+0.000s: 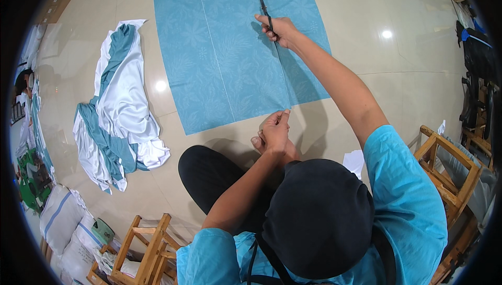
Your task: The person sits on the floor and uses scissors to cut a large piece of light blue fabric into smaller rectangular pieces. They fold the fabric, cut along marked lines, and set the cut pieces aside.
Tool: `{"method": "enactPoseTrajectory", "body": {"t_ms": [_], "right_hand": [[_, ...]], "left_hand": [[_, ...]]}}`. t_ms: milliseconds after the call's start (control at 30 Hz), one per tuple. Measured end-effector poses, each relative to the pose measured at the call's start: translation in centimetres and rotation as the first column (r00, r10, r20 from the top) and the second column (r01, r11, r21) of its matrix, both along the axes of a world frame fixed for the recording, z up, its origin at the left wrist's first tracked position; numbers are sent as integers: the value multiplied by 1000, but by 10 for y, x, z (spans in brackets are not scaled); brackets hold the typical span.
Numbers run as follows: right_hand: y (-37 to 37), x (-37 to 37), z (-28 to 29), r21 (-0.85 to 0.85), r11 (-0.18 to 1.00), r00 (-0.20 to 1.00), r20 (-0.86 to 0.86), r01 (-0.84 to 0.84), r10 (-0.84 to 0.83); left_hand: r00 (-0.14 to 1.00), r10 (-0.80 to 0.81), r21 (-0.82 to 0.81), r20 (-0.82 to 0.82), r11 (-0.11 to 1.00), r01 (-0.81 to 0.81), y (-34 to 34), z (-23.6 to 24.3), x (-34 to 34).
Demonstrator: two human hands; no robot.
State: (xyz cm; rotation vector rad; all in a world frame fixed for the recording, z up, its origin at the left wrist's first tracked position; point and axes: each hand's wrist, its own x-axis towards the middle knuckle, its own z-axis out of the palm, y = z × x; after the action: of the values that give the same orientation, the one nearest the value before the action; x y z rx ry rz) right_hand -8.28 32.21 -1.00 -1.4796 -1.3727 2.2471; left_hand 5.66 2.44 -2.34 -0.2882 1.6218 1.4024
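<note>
A blue cloth (201, 65) with a pale leaf pattern lies spread on the floor, crossed by thin white lengthwise lines. My right hand (280, 31) reaches far out over it, fingers wrapped round the handles of black scissors (265, 10). Their blades point away from me, along the right-hand line. From the scissors back to the near edge, a dark slit runs through the cloth. At that near edge my left hand (275, 132) pinches the cloth beside the slit between thumb and fingers.
A heap of white and teal fabric (125, 97) lies on the tiled floor to the left. Wooden stools stand at the lower left (151, 248) and right (455, 164). White sacks (63, 217) are stacked at the lower left. A white scrap (354, 162) sits near my right side.
</note>
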Motion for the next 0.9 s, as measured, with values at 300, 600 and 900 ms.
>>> {"method": "enactPoseTrajectory", "body": {"t_ms": [300, 600, 900], "right_hand": [[3, 0, -3, 20, 1000, 1000, 13, -7, 7], [15, -13, -2, 30, 1000, 1000, 4, -2, 2], [21, -19, -5, 39, 999, 1000, -9, -2, 2]], "left_hand": [[1000, -2, 8, -4, 1000, 2, 1, 1, 0], [1000, -18, -6, -10, 1000, 18, 0, 4, -1], [1000, -10, 11, -15, 1000, 11, 0, 1, -1]]}}
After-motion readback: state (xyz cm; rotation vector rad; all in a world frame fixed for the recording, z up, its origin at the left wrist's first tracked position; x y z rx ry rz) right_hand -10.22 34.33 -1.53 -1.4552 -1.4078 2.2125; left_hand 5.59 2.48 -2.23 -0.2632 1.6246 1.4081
